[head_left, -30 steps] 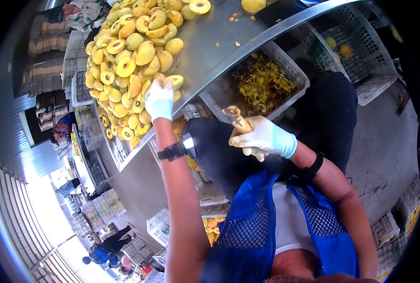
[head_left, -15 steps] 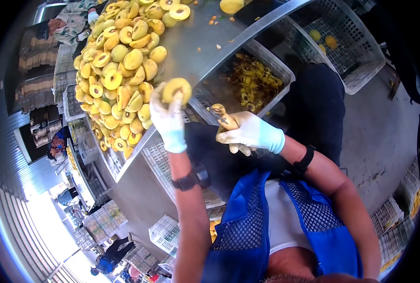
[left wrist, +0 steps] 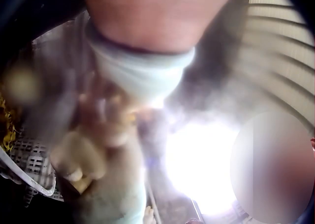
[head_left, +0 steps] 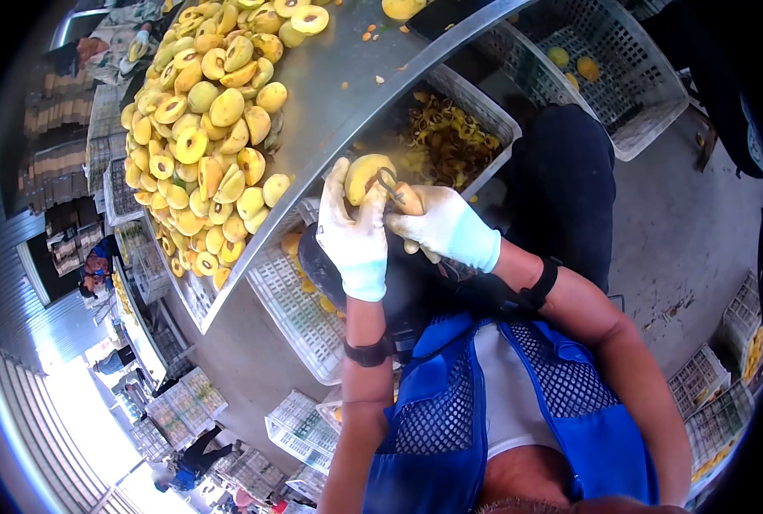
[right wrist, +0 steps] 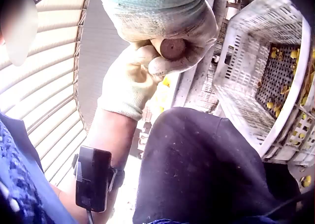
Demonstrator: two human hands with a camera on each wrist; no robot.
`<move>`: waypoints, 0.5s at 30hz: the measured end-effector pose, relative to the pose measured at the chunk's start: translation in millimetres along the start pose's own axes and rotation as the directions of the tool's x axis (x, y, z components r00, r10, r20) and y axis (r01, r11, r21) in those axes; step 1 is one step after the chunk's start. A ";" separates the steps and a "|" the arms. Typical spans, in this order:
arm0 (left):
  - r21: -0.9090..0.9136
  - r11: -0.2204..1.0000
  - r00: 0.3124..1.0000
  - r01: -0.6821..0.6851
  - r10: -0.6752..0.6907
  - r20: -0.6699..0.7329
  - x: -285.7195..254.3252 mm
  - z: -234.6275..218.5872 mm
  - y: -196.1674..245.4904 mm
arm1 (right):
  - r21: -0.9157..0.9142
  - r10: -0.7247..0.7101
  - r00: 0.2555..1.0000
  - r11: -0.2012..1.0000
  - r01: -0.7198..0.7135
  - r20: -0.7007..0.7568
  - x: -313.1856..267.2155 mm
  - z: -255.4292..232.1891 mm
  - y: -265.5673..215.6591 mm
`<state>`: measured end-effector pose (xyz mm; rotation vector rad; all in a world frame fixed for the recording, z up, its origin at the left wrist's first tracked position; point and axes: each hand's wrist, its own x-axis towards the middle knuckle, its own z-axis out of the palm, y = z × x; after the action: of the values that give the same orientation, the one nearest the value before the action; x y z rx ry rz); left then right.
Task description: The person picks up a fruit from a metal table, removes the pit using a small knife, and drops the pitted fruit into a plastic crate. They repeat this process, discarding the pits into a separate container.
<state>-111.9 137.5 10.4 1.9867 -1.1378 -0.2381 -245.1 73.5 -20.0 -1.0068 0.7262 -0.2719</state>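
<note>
My gloved left hand (head_left: 353,230) holds up a yellow peach half (head_left: 364,178) between thumb and fingers, near the table edge. My gloved right hand (head_left: 446,227) grips the wooden handle (head_left: 410,200) of a pitting tool. Its bent metal loop (head_left: 388,182) is right at the fruit's near side. In the right wrist view, the round butt of the handle (right wrist: 173,49) sticks out of the right fist, with the left hand (right wrist: 127,83) close beneath. The left wrist view is blurred around the fingers.
A heap of peach halves (head_left: 202,128) covers part of the metal table (head_left: 347,51). Below its edge stands a crate (head_left: 503,128) of peel-like scraps. Another crate (head_left: 647,128) holds a few fruits. A crate (head_left: 300,317) stands by my knee. Other people are in the background.
My left hand has taken a peach half from the heap and moved it right, over to the tool. The right hand keeps gripping the handle, and its loop now meets the fruit.
</note>
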 end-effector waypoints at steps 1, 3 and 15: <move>0.023 1.000 1.000 0.006 -0.006 -0.005 -2.4 2.7 1.0 | -0.022 -0.015 1.000 1.000 0.014 -0.008 1.1 0.2 2.3; 0.053 0.998 1.000 -0.022 0.022 -0.007 -4.8 5.4 -1.3 | -0.069 -0.043 0.999 0.997 0.041 -0.020 4.8 -0.1 7.5; -0.178 0.983 0.977 -0.048 0.083 0.197 2.4 -4.4 0.5 | 0.012 0.101 0.973 0.994 -0.106 0.209 -3.3 -11.8 -3.7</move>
<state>-108.5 138.0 14.2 1.7995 -1.2654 -0.4988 -255.0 65.4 -19.4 -0.9556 0.5808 -0.0819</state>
